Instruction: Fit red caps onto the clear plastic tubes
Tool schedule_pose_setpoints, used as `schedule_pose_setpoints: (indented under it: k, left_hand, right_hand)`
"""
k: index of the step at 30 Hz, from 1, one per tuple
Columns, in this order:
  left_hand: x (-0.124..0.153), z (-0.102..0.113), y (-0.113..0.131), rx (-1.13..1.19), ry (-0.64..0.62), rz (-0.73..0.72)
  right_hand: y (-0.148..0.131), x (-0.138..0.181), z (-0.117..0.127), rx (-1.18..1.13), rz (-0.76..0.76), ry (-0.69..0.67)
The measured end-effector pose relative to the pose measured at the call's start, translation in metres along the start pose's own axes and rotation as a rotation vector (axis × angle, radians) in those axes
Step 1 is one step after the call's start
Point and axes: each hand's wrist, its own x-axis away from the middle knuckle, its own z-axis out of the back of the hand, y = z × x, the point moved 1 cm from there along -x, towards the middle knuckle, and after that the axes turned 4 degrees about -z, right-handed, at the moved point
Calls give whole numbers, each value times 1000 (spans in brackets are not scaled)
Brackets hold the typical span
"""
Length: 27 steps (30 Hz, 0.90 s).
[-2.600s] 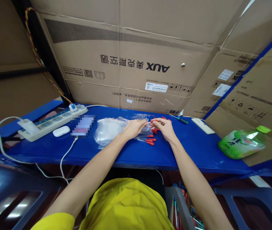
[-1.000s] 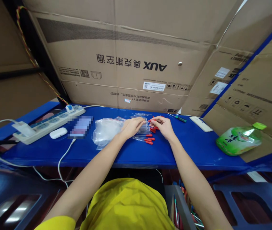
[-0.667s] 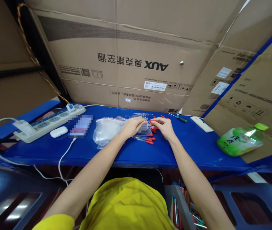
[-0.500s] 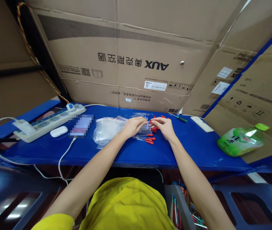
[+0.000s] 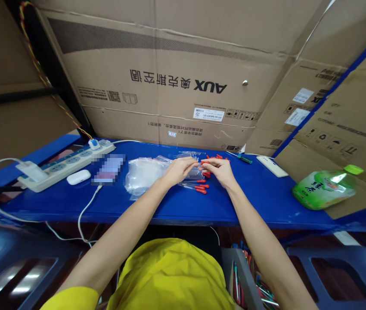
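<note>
My left hand [image 5: 180,168] and my right hand [image 5: 219,168] meet over the middle of the table, fingertips pinched and nearly touching. Between them is a dropper, mostly hidden: its red rubber end [image 5: 202,163] shows at my right fingertips, and my left fingers close around the thin tube side. Beneath and around the hands lie several droppers [image 5: 201,190] with slim clear tubes and red bulbs, tubes pointing left. Beside my left wrist is a stack of clear plastic bags [image 5: 142,174], partly covered by the forearm.
A power strip [image 5: 69,162], a white earphone case [image 5: 79,177] and a blurred phone [image 5: 109,168] sit left. To the right are a green-handled screwdriver [image 5: 244,159], a white phone-like slab [image 5: 271,166] and a green bottle [image 5: 325,189]. Cardboard [image 5: 170,51] walls the back.
Both hands stay almost in place, still pinched together. My right fingertips have shifted very slightly left and down. The droppers and bags lie as before.
</note>
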Motion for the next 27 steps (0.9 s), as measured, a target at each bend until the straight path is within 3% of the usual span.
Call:
schedule_pose_setpoints:
  k: [7,12,19,27]
  left_hand:
    - [-1,-2,-5,5,53,0]
    - [1,-1,-4,-95,102,90]
    - [1,1,-3,-93,57,153]
    - [3,-3,-10,-62,-30,124]
  right_hand:
    - [-3,0,0,27,29,-7]
    - [-8,-2,4,96,71,13]
    - [-7,-2,4,101,68,20]
    - [-6,-1,6,76,49,41]
